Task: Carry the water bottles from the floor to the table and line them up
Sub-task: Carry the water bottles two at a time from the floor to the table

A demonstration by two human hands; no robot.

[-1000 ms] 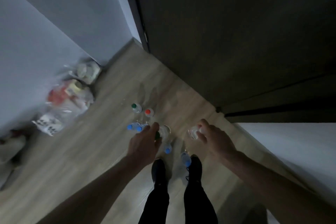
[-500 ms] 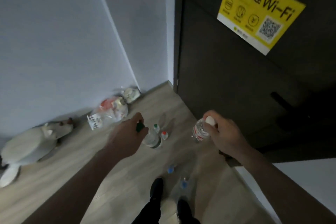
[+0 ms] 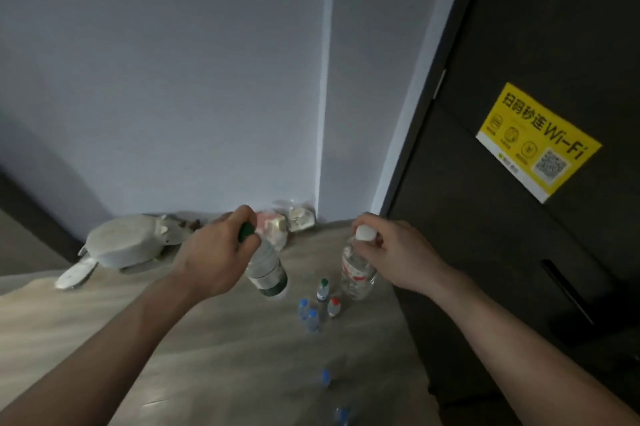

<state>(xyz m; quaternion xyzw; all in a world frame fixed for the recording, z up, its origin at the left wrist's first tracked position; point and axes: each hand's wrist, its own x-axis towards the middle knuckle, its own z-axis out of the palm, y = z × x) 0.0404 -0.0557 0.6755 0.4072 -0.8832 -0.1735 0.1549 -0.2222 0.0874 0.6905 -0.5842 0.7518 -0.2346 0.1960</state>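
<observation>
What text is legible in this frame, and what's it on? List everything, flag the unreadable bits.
"扫码秒连Wi-Fi": large black heading on the yellow sticker on the dark door.
Captions under the sticker's three icons and around its QR code: too small to read.
Red label on the white-capped bottle, held by the right hand: blurred, unreadable.
Label on the green-capped bottle, held by the left hand: unreadable.
Small bottles on the floor: nothing legible.

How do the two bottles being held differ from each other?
The left hand holds a green-capped bottle with a green label; the right hand holds a white-capped bottle with a red label. The green-capped bottle tilts, its base swung right, while the white-capped bottle hangs nearly upright. Both are clear plastic, gripped at the cap and lifted off the floor.
</observation>
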